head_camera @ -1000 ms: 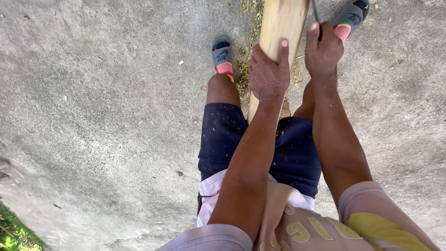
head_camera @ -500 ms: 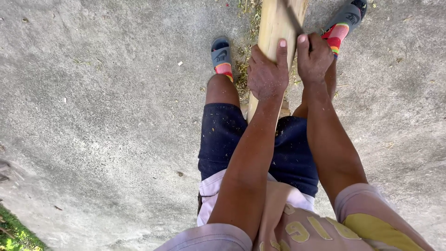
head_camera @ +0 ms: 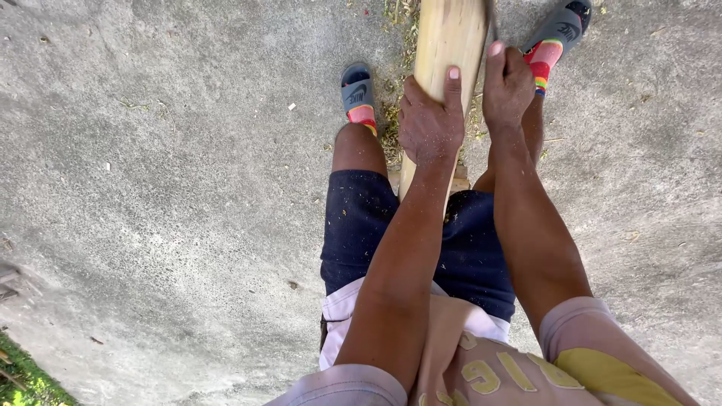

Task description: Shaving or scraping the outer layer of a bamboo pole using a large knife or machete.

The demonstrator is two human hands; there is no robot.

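A thick pale wooden pole (head_camera: 450,37) stands between my legs and runs up out of the top of the frame. My left hand (head_camera: 430,120) is wrapped around the pole's front, thumb up along it, dusted with shavings. My right hand (head_camera: 508,86) is closed in a fist at the pole's right edge. It grips a thin dark tool (head_camera: 490,13), and only a sliver of the tool shows along the wood. The pole's lower end is hidden behind my left arm and my dark blue shorts (head_camera: 361,225).
I stand on rough grey concrete (head_camera: 165,188). My feet wear grey slides with rainbow socks, left (head_camera: 358,94) and right (head_camera: 555,37). Green and pale shavings (head_camera: 391,124) lie around the pole's base. Grass (head_camera: 22,380) shows at the bottom left corner.
My right hand has slid a little down and left along the pole's right edge, closer to my left hand. My left hand has kept its grip in place.
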